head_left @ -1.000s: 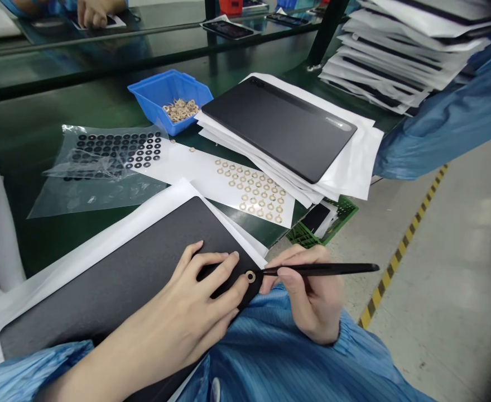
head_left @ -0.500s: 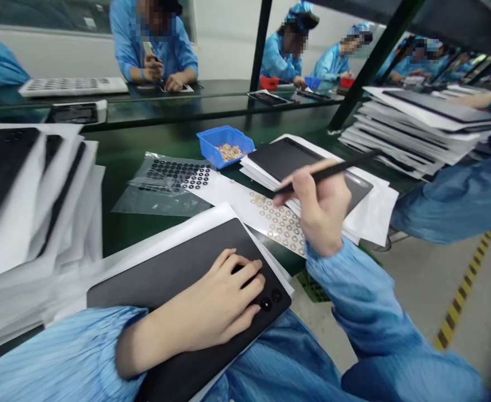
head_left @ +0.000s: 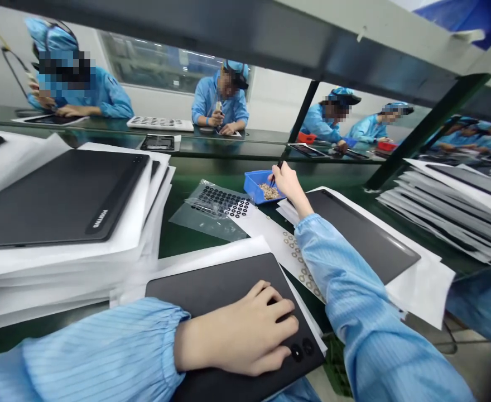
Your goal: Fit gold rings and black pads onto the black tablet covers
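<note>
My left hand (head_left: 245,329) lies over a black tablet back panel (head_left: 212,279), its fingers slightly spread and resting on the surface. Two round camera rings (head_left: 302,350) sit at the panel's right corner, beside my fingertips. Further off, my right hand (head_left: 287,181) is closed around black tweezers (head_left: 274,180). Their tips point down into a blue bin (head_left: 251,187) of small brass-coloured parts (head_left: 269,191); whether they grip a part is too small to see. Near my right forearm is a white sheet (head_left: 270,230) with rows of ring-shaped pieces (head_left: 298,254).
Stacked panels with white sheets (head_left: 145,223) rise on the left. A clear bag of black rings (head_left: 216,201) lies mid-table. Another dark panel (head_left: 354,229) on paper is right, before a further stack (head_left: 442,212). Co-workers (head_left: 222,103) sit across the bench under an overhead shelf (head_left: 229,42).
My right hand has reached forward with the tweezers, from above the ring sheet to the blue bin. The left hand stays on the panel. The view has turned left and up.
</note>
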`<state>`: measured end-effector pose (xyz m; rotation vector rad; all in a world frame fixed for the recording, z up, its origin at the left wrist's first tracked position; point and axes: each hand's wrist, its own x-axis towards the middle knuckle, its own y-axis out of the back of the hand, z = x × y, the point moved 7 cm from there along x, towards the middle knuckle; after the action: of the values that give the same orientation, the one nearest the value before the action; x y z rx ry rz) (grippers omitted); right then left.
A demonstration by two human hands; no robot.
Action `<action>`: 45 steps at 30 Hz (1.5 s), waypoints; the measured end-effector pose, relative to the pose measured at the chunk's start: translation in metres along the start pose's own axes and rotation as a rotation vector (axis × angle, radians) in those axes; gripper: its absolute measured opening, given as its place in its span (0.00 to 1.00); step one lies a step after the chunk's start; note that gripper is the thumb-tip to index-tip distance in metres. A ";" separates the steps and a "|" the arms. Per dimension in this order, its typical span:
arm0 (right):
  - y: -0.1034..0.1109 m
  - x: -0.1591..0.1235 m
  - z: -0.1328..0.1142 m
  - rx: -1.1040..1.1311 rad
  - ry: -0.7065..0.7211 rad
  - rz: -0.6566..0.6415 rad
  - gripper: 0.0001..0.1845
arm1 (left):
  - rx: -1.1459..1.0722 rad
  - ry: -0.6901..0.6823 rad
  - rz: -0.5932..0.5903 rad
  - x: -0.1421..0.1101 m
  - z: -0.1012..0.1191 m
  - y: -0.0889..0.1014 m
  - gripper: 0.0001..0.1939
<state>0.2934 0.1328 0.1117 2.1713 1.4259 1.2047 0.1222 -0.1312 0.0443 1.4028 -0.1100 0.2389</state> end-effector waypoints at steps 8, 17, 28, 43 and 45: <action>-0.008 0.003 -0.016 -0.022 0.051 -0.092 0.07 | 0.012 0.103 0.025 0.003 -0.031 0.011 0.11; -0.098 -0.042 -0.081 -0.052 0.342 -0.499 0.10 | 0.119 1.013 0.191 -0.062 -0.177 0.054 0.10; -0.142 -0.062 -0.057 -0.056 0.316 -0.734 0.15 | -0.398 1.377 -0.042 -0.096 -0.209 0.018 0.20; -0.143 -0.059 -0.048 0.109 0.271 -0.639 0.14 | -0.506 1.387 0.059 -0.096 -0.216 0.009 0.18; -0.144 -0.059 -0.046 0.150 0.238 -0.641 0.14 | -0.531 1.397 0.080 -0.097 -0.217 0.009 0.17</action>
<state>0.1591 0.1418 0.0221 1.4729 2.1451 1.1475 0.0118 0.0743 -0.0049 0.4772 0.8641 1.1070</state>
